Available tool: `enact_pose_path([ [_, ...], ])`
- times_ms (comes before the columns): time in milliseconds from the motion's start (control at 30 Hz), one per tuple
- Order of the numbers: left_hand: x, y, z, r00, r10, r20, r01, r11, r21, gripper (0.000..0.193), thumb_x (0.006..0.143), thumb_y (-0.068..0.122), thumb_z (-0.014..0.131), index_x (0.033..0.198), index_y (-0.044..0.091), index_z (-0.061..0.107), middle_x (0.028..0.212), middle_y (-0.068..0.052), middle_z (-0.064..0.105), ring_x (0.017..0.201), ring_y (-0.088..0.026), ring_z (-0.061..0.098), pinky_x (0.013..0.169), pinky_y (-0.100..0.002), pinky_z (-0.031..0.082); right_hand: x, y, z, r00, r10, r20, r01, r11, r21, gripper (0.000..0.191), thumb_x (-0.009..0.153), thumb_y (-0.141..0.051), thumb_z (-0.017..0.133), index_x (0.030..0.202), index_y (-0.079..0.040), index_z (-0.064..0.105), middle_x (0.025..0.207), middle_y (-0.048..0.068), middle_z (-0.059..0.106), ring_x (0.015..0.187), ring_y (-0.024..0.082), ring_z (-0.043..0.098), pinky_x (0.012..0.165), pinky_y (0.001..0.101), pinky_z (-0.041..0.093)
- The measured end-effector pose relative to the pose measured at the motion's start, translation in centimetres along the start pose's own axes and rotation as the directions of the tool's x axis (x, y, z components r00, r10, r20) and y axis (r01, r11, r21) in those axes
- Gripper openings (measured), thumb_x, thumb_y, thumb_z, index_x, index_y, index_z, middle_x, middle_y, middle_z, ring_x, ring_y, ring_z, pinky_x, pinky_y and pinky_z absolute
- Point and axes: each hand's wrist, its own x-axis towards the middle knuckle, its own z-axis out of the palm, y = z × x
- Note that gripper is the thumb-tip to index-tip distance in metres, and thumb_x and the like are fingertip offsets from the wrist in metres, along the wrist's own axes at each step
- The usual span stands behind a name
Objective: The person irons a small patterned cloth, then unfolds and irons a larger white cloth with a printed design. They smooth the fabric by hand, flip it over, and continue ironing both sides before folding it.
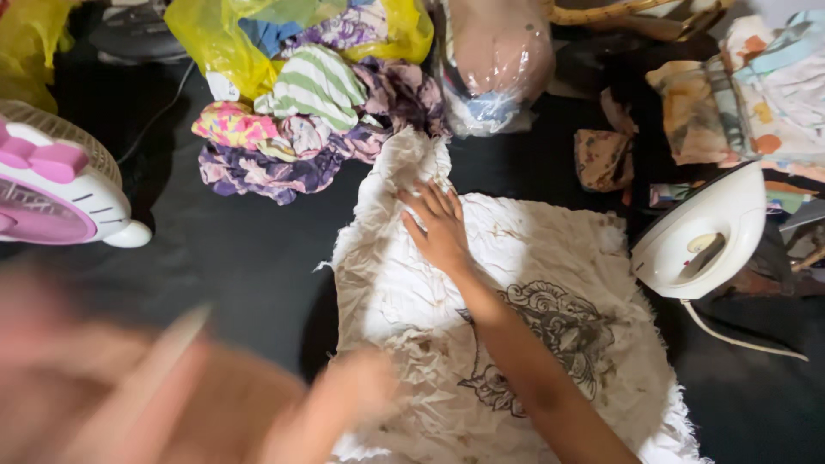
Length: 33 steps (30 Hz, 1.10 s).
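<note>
A crumpled white cloth (550,283) with a dark print lies under the right hand (440,228), pressed flat, fingers spread. The left hand (344,399) is blurred; I cannot tell its grip. Right of the hands rests an iron (705,236); beyond them a yellow bag (249,43) holds clothes (314,82).

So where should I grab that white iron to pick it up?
Probably by its handle, the arched white bar across the top of the iron. The iron stands tipped up on its heel beside the crinkled cloth, handle side facing the camera, so come from above and the front, fingers through the gap, staying off the far side and the cord.
</note>
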Motion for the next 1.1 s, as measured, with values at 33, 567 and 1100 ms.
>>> enact_pose_path([
  [33, -1.3, -1.6, 1.1, 0.986, -0.135, 0.098, 0.122, 0.984, 0.133, 0.066, 0.090, 0.031, 0.078, 0.146, 0.006, 0.054, 0.162, -0.017, 0.037, 0.158, -0.041, 0.023, 0.125, -0.068, 0.005, 0.1, 0.2, 0.0, 1.000, -0.002, -0.010, 0.002, 1.000, 0.011, 0.041, 0.101, -0.034, 0.063, 0.140, -0.023, 0.063, 0.153, 0.011, 0.053, 0.146, 0.030, 0.043, 0.122, 0.0485, 0.023],
  [567, -25.7, -8.0, 7.0, 0.672, -0.693, 0.259, 0.567, 0.708, 0.422, 0.050, 0.089, 0.035, 0.075, 0.116, -0.004, 0.059, 0.141, -0.025, 0.048, 0.140, -0.046, 0.037, 0.114, -0.056, 0.031, 7.0, -3.0, -1.8, 0.899, -0.252, 0.358, 0.218, 0.967, 0.132, 0.049, 0.097, -0.006, 0.064, 0.145, -0.016, 0.061, 0.140, 0.007, 0.056, 0.121, 0.035, 0.059, 0.102, 0.0467, 0.046],
  [1100, -27.0, -8.8, 3.5, 0.354, -0.903, 0.244, 0.667, 0.427, 0.610, 0.027, 0.101, 0.037, 0.063, 0.118, 0.016, 0.065, 0.108, -0.009, 0.071, 0.096, -0.034, 0.070, 0.078, -0.044, 0.055, 5.3, -5.0, 3.4, 0.965, -0.105, 0.239, 0.030, 0.955, 0.297, 0.022, 0.099, 0.008, 0.054, 0.114, -0.006, 0.062, 0.115, 0.016, 0.056, 0.108, 0.037, 0.061, 0.090, 0.0431, 0.048],
])
